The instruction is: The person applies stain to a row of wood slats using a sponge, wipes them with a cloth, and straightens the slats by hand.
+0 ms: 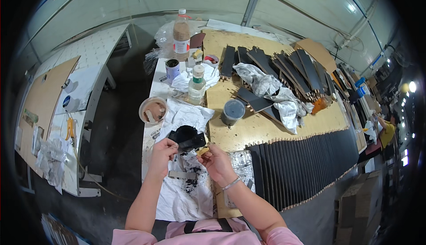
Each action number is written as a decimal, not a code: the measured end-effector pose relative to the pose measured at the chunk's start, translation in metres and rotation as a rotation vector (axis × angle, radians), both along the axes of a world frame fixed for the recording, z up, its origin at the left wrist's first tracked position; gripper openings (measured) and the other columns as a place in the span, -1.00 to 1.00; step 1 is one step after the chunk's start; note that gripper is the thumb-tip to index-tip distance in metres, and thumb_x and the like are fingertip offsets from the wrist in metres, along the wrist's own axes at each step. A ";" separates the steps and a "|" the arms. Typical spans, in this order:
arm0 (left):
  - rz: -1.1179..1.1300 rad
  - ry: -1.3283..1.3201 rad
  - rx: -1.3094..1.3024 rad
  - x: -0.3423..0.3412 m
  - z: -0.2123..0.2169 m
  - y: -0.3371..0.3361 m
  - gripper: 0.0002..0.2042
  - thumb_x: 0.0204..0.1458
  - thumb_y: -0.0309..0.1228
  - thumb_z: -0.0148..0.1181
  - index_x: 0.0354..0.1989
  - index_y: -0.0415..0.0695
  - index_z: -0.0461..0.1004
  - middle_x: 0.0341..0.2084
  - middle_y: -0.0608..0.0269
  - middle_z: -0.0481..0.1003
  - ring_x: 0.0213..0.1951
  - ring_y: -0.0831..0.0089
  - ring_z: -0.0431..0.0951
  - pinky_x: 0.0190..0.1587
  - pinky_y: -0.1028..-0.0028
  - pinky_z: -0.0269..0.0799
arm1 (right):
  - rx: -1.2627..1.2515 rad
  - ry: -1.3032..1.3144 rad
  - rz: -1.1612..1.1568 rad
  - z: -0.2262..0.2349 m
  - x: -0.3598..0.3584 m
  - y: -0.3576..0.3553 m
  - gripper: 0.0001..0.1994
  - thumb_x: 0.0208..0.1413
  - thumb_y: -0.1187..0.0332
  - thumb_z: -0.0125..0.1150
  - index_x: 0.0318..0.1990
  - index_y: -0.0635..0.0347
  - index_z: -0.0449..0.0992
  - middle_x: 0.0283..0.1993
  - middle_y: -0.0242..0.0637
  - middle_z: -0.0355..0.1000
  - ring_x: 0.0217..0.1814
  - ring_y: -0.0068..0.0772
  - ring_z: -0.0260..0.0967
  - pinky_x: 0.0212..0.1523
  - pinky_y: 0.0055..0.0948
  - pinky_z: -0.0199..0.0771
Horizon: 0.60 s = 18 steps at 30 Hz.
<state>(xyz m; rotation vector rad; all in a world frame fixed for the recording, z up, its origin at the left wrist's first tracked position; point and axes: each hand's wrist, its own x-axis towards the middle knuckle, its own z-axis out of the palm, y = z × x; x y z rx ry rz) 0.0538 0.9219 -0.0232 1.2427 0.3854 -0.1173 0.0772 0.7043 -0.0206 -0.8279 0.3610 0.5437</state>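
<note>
My left hand (165, 151) is closed, its fingertips pinching the left side of a black-coated piece (186, 136) whose exact kind I cannot make out. At its right side my right hand (214, 160) is closed on a small yellowish piece (203, 151), which looks like a scraper handle; its far end merges with the black. Both hands are above a white cloth (182, 200) spotted with black crumbs. A flat grey metal strip (182, 175) lies on the cloth below the left hand.
Beyond my hands stand a tub of brown paste (153, 110), a dark-filled cup (233, 112), a clear bottle (197, 85), a purple can (172, 70) and a tall brown-filled bottle (181, 36). Black slats (306, 165) line the right; more lie piled (288, 69) beside crumpled rags (262, 81).
</note>
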 end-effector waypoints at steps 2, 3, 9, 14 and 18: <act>0.140 -0.062 0.059 -0.003 -0.003 -0.006 -0.97 0.11 -0.57 0.24 -0.36 -0.18 0.53 -0.56 0.37 0.47 -0.59 0.69 0.30 -0.52 0.61 0.14 | 0.023 -0.015 0.047 0.001 -0.001 0.003 -0.72 0.46 0.18 0.04 -0.07 0.25 0.49 -0.21 -0.19 0.56 -0.18 -0.23 0.54 -0.12 -0.36 0.57; 0.152 -0.155 0.055 -0.003 -0.004 -0.009 -0.96 0.12 -0.56 0.24 -0.36 -0.17 0.52 -0.55 0.37 0.48 -0.59 0.70 0.30 -0.51 0.62 0.15 | 0.016 -0.010 0.052 0.001 -0.001 0.004 -0.72 0.46 0.18 0.04 -0.08 0.25 0.49 -0.22 -0.20 0.56 -0.18 -0.23 0.55 -0.12 -0.36 0.57; 0.162 -0.092 0.068 -0.006 -0.004 -0.016 -0.93 0.18 -0.56 0.25 -0.35 -0.16 0.51 -0.54 0.43 0.47 -0.53 0.72 0.29 -0.46 0.61 0.14 | -0.012 0.016 0.023 0.005 -0.001 0.008 -0.71 0.47 0.17 0.02 -0.21 0.20 0.48 -0.26 -0.22 0.54 -0.18 -0.23 0.54 -0.12 -0.36 0.57; 0.302 -0.200 0.088 -0.008 -0.004 -0.024 -0.93 0.17 -0.57 0.25 -0.34 -0.17 0.49 -0.53 0.39 0.47 -0.54 0.69 0.34 -0.48 0.63 0.17 | 0.015 0.060 0.007 0.002 0.001 0.007 -0.67 0.48 0.16 0.00 -0.32 0.15 0.44 -0.23 -0.20 0.55 -0.18 -0.24 0.53 -0.12 -0.35 0.57; 0.177 0.049 0.031 -0.008 -0.006 -0.028 -0.92 0.16 -0.59 0.24 -0.36 -0.15 0.50 -0.54 0.40 0.47 -0.55 0.71 0.30 -0.46 0.62 0.15 | 0.028 0.032 -0.015 -0.002 0.001 0.004 -0.68 0.47 0.18 -0.01 -0.30 0.18 0.45 -0.21 -0.19 0.56 -0.18 -0.23 0.54 -0.11 -0.34 0.58</act>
